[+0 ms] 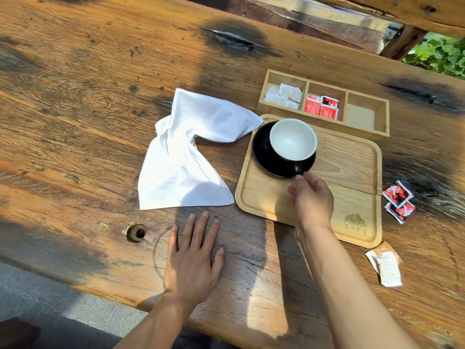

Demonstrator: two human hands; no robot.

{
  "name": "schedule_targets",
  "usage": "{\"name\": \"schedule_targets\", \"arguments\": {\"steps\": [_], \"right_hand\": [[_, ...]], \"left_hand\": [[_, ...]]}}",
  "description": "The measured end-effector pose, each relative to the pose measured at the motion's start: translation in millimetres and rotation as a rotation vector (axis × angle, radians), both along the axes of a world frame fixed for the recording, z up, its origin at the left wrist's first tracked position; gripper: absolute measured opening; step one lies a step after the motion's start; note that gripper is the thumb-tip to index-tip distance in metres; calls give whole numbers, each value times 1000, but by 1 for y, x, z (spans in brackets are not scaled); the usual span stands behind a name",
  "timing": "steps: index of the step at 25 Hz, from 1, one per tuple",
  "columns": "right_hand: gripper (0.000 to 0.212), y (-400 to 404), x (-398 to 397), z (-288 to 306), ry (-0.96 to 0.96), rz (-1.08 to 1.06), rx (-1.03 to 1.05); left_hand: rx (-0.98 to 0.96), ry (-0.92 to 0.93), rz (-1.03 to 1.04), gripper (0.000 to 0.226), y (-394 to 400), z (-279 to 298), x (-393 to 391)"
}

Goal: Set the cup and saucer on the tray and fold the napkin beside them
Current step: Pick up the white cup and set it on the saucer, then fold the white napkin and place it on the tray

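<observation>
One empty cup on saucer on tray; right fingers touching its handle, left fingers spread flat.

Two bare forearms, hands unadorned, sleeveless

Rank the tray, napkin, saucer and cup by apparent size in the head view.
1. tray
2. napkin, though it is rumpled and could outsize the tray if spread
3. saucer
4. cup
</observation>
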State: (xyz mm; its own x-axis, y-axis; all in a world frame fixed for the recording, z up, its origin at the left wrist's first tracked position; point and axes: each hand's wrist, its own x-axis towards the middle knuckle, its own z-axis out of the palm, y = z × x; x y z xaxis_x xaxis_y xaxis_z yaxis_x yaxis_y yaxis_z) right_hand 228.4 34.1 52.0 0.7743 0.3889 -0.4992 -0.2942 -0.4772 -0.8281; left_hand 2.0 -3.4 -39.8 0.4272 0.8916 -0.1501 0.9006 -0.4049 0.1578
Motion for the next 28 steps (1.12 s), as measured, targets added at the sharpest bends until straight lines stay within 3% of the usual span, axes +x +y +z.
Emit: {"name": "schedule_targets", "arguments": {"steps": [6,14,21,28], "right_hand": [[27,-18,-13,0,-163,141,-61],[45,-37,-22,10,-594,495,-156],[53,-42,-16,29,-832,724,-202],[53,-34,1,55,-1095,905,-200]], "left_hand": [[5,13,-11,60,-1,-1,0],[24,49,-52,60,-1,1,-2],[-45,87,-48,58,1,9,3],[-223,-63,84,73,1,32,14]]}}
